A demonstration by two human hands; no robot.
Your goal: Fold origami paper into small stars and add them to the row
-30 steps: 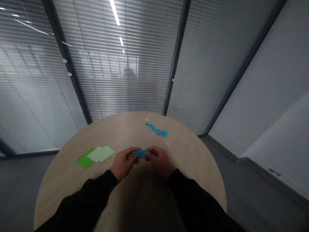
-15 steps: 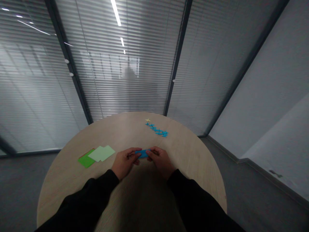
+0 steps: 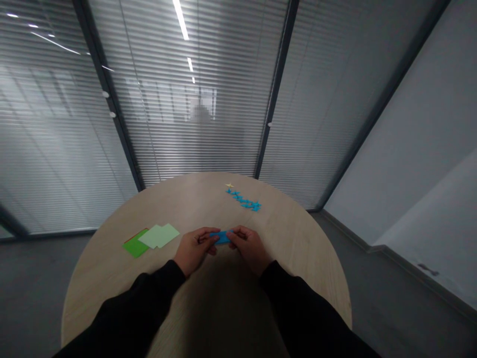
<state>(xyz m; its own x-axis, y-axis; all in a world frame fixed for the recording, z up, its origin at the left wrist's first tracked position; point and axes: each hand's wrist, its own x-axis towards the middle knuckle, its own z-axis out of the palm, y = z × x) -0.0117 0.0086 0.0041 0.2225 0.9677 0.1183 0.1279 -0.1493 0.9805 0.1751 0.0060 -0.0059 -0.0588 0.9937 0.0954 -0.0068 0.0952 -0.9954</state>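
Little has shifted since a second ago; both hands stay put at the tabletop (image 3: pixel 305 258) centre. Green sheets (image 3: pixel 151 239): lying at left. Left hand (image 3: pixel 194 251): pinching the blue paper (image 3: pixel 222 237), a folded strip, by its left end. Right hand (image 3: pixel 249 247): pinching its right end. Row of blue folded pieces (image 3: pixel 246 201): farther back, right.

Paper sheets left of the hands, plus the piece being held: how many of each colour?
Pale green square paper sheets: 2
Bright green paper sheet: 1
Blue folded paper strip, pinched between left hand and right hand: 1
Total: 4
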